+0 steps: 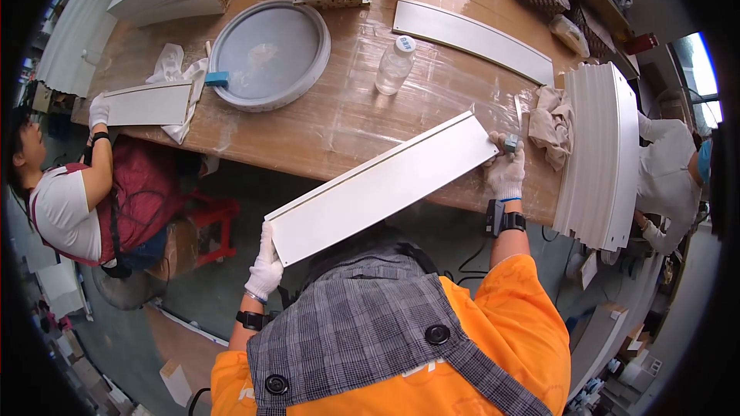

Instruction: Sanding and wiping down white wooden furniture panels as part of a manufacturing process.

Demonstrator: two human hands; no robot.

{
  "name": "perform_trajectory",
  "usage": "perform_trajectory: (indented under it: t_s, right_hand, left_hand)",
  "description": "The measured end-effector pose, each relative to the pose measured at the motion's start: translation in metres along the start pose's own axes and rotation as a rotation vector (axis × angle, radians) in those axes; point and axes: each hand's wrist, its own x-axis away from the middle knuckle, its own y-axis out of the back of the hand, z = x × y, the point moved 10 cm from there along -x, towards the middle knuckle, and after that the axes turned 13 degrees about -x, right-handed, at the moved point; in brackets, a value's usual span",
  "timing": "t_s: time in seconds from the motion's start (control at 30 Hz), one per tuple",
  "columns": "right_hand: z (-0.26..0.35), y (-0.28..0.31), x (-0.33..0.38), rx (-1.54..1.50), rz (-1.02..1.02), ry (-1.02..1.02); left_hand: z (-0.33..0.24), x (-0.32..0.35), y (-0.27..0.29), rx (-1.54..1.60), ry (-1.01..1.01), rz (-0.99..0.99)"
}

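A long white panel [378,185] with a groove along its far edge lies slantwise in front of me, its right end over the table's near edge. My left hand [266,271], in a white glove, grips the panel's lower left end. My right hand [506,173], also gloved, is closed at the panel's right end and pinches a small blue-grey block [510,143]. Just beyond it are a thin flat strip [518,110] and a crumpled beige cloth [550,125].
The table [347,108] is covered in clear film. On it are a round grey tub [270,46], a clear bottle [395,69], another white panel [474,40] and a panel stack [597,154] at right. Co-workers sit at left [77,200] and stand at right [667,177].
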Motion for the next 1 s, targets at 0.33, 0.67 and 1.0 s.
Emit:
perform_trajectory:
  t_s: [0.33,0.67,1.0]
  right_hand:
    - [0.012,0.005,0.002,0.034,-0.03,-0.047]
    - [-0.1,-0.066,0.018,-0.041,0.242,-0.373]
    - [-0.295,-0.151,0.159,0.172,0.492,-0.955]
  left_hand:
    - [0.04,-0.006,-0.027,0.923,0.414,0.057]
    - [0.03,-0.002,-0.026,1.016,0.426,0.051]
    - [0.04,-0.002,-0.027,1.041,0.384,0.077]
